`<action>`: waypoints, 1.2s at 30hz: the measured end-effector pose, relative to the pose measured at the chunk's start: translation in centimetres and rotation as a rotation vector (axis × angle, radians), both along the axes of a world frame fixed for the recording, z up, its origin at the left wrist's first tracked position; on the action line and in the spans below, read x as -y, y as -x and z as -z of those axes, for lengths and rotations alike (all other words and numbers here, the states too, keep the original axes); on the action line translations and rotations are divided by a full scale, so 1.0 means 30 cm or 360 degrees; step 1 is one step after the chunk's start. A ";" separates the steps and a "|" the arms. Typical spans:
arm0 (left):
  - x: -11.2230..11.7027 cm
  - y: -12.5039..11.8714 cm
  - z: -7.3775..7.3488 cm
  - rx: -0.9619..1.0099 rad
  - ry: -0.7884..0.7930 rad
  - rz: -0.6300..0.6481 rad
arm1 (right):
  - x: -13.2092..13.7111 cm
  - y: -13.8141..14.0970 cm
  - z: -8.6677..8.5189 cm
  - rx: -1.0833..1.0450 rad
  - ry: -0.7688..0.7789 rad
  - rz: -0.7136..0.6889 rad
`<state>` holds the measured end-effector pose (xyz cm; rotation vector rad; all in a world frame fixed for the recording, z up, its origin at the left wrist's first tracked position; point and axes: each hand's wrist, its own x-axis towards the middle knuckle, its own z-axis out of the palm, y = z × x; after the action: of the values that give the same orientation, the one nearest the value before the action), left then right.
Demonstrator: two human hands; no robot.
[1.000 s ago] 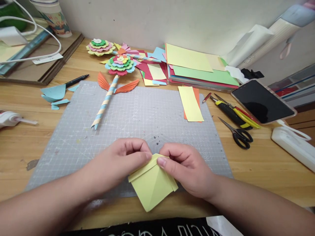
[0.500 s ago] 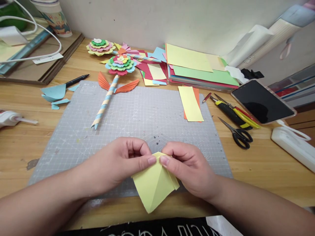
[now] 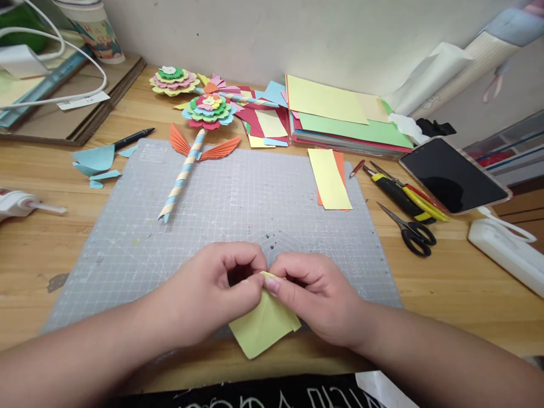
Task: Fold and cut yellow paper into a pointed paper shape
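Both hands, left hand (image 3: 212, 292) and right hand (image 3: 317, 297), pinching with thumbs and fingertips the top corner of a folded pale yellow paper square (image 3: 263, 326), held low over the near edge of the grey gridded cutting mat (image 3: 255, 198) on the wooden desk (image 3: 459, 289), black-handled scissors (image 3: 410, 233) well apart to the right.

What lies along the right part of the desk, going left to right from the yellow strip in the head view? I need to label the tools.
Yellow paper strip → scissors → phone → white power strip.
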<state>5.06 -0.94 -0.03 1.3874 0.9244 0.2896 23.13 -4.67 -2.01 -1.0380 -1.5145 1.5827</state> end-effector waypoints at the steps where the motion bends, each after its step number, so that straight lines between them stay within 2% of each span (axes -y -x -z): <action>1: 0.001 -0.003 -0.001 -0.0005 -0.0022 -0.0010 | 0.003 0.004 0.000 0.0012 -0.0021 0.0030; 17: -0.027 0.021 -0.023 -0.0104 -0.0263 -0.0153 | 0.003 -0.017 -0.008 0.0028 -0.0198 0.0526; 24: -0.037 0.039 -0.034 -0.0097 -0.0206 -0.0175 | 0.005 -0.029 0.008 -0.0107 -0.0126 0.0613; 28: -0.046 0.057 -0.032 -0.0047 -0.0209 -0.0301 | -0.015 -0.046 0.017 -0.0210 -0.0021 0.0757; 30: -0.049 0.057 -0.030 -0.0007 -0.0222 -0.0378 | -0.024 -0.049 0.021 -0.0256 0.0041 0.0733; 33: -0.041 0.042 -0.026 0.0108 -0.0165 -0.0428 | -0.022 -0.039 0.018 -0.0205 0.0106 0.0524; 36: -0.022 0.023 -0.020 0.0155 -0.0070 -0.0210 | -0.010 -0.022 0.008 -0.0181 0.0125 0.0375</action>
<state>4.36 -0.27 0.57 1.3424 0.9350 0.4760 23.78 -4.38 -2.26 -1.1067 -1.2151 1.5171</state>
